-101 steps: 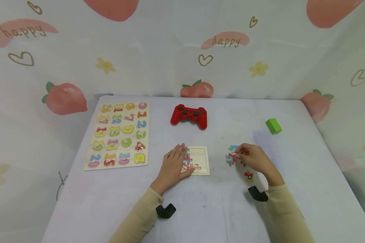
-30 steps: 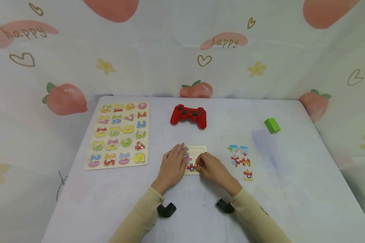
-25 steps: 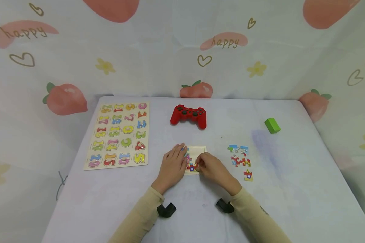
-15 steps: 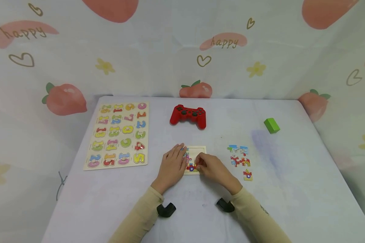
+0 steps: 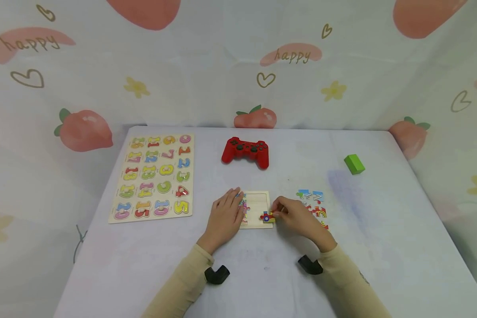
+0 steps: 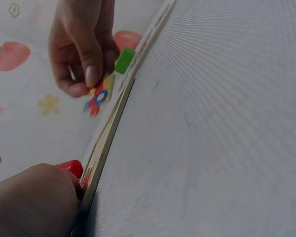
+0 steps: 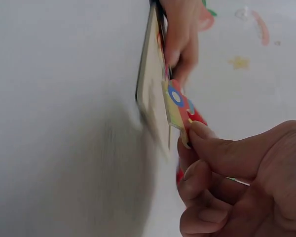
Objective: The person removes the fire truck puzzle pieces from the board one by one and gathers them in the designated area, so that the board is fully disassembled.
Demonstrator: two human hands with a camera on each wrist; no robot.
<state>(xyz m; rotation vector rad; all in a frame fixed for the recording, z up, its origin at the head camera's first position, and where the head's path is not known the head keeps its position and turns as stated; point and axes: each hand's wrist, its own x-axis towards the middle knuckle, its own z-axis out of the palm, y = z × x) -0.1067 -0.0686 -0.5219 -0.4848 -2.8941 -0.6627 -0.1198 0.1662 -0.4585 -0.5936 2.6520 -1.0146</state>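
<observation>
In the head view, my left hand (image 5: 224, 217) rests with fairly straight fingers on the left side of a small wooden puzzle tray (image 5: 259, 204), covering part of it. A few fitted pieces show along the tray's left side. My right hand (image 5: 300, 219) pinches a jigsaw piece (image 5: 267, 217) between thumb and fingers. Red and yellow with a blue ring, the piece (image 7: 176, 97) is held above the tray's right edge, tilted in the right wrist view. Several loose jigsaw pieces (image 5: 318, 212) lie right of the tray, partly hidden by my right hand.
A large number puzzle board (image 5: 172, 185) lies at the left of the white-covered table. Behind the tray sits a red game controller (image 5: 245, 151). Toward the back right is a green block (image 5: 354, 164). A printed curtain (image 5: 206, 66) hangs behind the table.
My right hand took a jigsaw piece from the loose ones to the tray, held it over the lower part, and has now drawn it back rightward. My left hand stays on the tray.
</observation>
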